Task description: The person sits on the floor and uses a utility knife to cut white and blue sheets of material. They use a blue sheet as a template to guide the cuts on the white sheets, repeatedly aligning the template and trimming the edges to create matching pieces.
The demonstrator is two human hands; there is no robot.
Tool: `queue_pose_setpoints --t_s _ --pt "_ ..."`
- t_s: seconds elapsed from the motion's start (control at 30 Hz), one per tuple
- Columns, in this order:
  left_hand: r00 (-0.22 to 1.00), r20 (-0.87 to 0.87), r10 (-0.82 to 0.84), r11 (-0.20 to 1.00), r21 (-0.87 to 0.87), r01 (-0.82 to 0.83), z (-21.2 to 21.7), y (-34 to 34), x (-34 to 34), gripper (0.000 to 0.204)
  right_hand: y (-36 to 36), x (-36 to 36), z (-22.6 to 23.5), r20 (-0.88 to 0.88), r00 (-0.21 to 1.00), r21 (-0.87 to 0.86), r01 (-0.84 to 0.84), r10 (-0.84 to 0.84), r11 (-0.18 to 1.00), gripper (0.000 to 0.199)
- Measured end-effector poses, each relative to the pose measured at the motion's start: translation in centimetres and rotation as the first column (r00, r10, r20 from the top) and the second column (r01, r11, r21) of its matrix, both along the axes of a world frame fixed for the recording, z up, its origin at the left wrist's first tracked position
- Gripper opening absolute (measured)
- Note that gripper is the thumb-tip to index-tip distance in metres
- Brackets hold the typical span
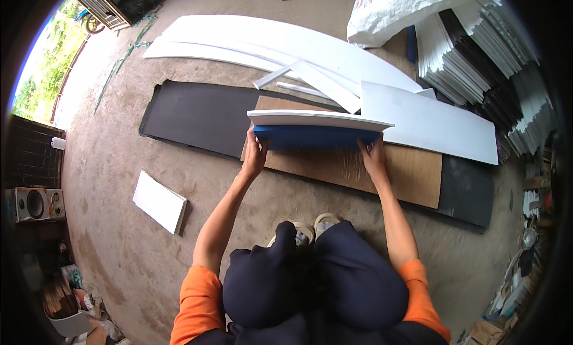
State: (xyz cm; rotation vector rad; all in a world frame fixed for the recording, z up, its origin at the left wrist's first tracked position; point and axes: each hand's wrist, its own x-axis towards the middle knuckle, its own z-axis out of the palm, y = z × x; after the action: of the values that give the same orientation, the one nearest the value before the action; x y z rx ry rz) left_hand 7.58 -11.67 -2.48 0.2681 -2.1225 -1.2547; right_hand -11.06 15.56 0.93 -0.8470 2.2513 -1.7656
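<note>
Daylight comes through an opening at far left, with greenery beyond it. Below that a speaker [34, 205] stands by a dark wall, and clutter fills the lower left corner. The floor [107, 166] is bare, brownish concrete. A small white panel [159, 202] lies alone on it, left of the person's arm.

Further in, a long black mat [197, 115] stretches across the floor, with a brown board [412, 172] lying on top of it. Long white strips [250, 43] lie behind the mat.

At the middle, the left hand [255, 154] and right hand [374, 157] each grip an end of a blue sheet [310, 136] with a white sheet [316, 119] on it, held just above the brown board, in front of the crouching person's knees.

To the right a large white panel [436, 124] rests partly on the mat. Behind it sit a white sack [400, 11] and tall stacks [483, 52] of white and dark sheets. More clutter lines the right edge.
</note>
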Motion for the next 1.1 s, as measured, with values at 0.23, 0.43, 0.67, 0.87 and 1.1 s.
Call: queue_pose_setpoints --t_s 0.23,0.43,0.67,0.87,1.1 --pt "0.998 -0.058 -0.008 0.923 -0.385 -0.015 -1.1 -1.1 1.1 0.07 0.9 1.0 0.1 0.19 0.982 0.032 -0.018 0.011 0.999 0.067" --pt "0.999 0.024 0.025 0.902 -0.431 -0.013 -2.2 -0.6 1.0 0.079 2.1 -0.6 -3.0 0.026 0.997 0.219 -0.07 0.066 0.973 0.062" --pt "0.998 0.045 0.045 0.978 -0.205 -0.035 -1.0 0.6 1.0 0.048 2.6 -0.6 -3.5 -0.175 0.98 0.304 -0.04 0.098 0.952 0.06" --pt "0.992 0.127 -0.018 0.994 -0.106 0.032 3.6 0.6 0.8 0.048 2.0 -0.5 -1.7 -0.137 0.99 0.206 0.062 -0.034 0.977 0.053" --pt "0.979 0.119 -0.163 0.747 -0.634 0.202 25.0 1.8 -2.3 0.038 4.3 0.2 4.7 0.063 0.996 0.43 -0.091 0.07 0.898 0.061"
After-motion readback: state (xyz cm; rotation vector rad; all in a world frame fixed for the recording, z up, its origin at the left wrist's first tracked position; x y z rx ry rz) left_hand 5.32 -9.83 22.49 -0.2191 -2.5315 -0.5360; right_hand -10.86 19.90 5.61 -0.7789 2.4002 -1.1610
